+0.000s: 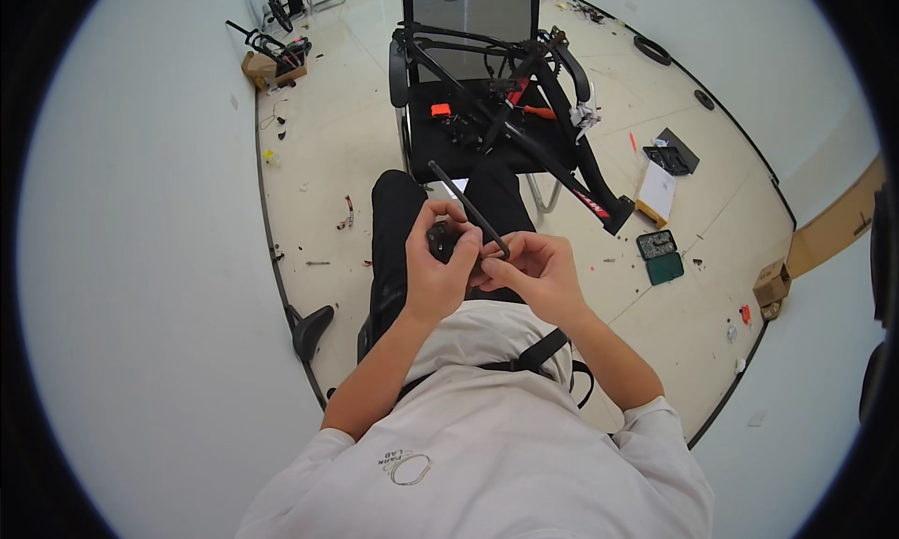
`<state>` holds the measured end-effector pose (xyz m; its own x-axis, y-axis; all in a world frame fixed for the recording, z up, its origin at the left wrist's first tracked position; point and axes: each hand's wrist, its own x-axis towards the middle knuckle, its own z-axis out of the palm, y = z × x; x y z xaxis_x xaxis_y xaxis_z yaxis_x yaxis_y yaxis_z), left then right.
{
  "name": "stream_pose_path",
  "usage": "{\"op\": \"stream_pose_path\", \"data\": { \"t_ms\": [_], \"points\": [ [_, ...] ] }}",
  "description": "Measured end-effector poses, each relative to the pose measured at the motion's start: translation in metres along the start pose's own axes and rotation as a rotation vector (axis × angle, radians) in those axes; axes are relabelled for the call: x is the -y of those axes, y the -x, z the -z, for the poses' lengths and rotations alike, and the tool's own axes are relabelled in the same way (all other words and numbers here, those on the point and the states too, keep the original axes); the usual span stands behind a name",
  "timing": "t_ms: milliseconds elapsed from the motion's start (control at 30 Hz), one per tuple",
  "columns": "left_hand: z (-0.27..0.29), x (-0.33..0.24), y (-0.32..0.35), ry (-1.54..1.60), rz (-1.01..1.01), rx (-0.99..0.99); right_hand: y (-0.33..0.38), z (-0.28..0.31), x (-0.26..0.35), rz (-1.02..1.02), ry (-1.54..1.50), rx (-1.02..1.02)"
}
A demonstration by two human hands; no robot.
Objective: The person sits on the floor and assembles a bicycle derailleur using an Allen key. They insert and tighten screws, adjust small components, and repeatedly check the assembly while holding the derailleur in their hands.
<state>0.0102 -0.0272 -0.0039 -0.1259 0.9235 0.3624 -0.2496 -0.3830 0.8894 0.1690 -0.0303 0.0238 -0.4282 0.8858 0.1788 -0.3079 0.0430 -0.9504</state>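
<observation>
Over my lap, my left hand (pixel 438 269) is closed around a small black part (pixel 439 240), its kind mostly hidden by the fingers. Close beside it, my right hand (pixel 538 269) pinches the near end of a long dark rod (pixel 465 205), which looks bent there like a hex key. The rod slants away to the far left, past the left fingertips, with its far tip free. Where the rod meets the black part, my fingers cover the spot, so I cannot tell if they are joined.
Ahead, an office chair (pixel 473 7) carries a black-and-red bicycle frame (pixel 536 144), an orange item (pixel 441 110) and an orange-handled tool (pixel 540 113). On the right floor lie a green case (pixel 664 268) and a white sheet (pixel 656 191). A bicycle saddle (pixel 312 332) rests by the left wall.
</observation>
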Motion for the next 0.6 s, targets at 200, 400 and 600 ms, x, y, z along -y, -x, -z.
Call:
{"op": "stream_pose_path", "data": {
  "t_ms": [200, 400, 600],
  "points": [
    [-0.002, -0.023, 0.001, 0.279, 0.325, 0.153, 0.005, 0.023, 0.048, 0.215, 0.610, 0.095],
    [-0.005, -0.035, 0.002, 0.400, 0.519, 0.288, -0.019, -0.001, 0.117, 0.799, 1.352, 0.329],
    [0.004, -0.030, -0.004, 0.563, 0.624, 0.325, -0.054, 0.002, 0.116, 1.009, 1.769, 0.574]
  ]
}}
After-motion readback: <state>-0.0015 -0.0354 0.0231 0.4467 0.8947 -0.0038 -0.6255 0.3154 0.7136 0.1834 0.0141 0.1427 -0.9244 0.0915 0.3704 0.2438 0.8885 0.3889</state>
